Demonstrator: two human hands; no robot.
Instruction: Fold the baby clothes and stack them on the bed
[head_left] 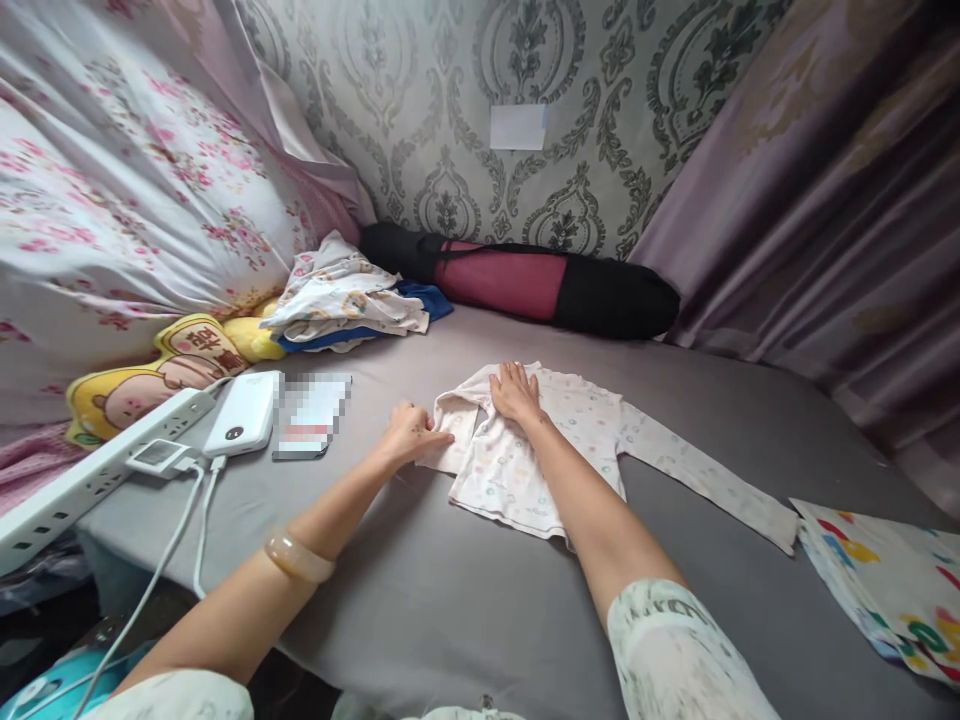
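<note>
A small white long-sleeved shirt (pixel 592 420) with a faint pastel print lies spread on the grey bedsheet. Its one sleeve stretches out flat to the right, while the other is bent down along the left side. My left hand (pixel 414 434) is closed at the outer edge of that bent sleeve, thumb on top of the cloth and fingertips partly hidden. Near the collar, my right hand (pixel 516 390) rests palm down on the shirt with its fingers extended. The right forearm covers part of the shirt's body.
Left are a power strip (pixel 105 470), a white power bank (pixel 244 412), a blurred phone-like object (pixel 311 418) and a yellow plush (pixel 180 370). Behind lie piled clothes (pixel 352 290) and a long black-and-red bag (pixel 517 285). A colourful folded cloth (pixel 885 575) lies right.
</note>
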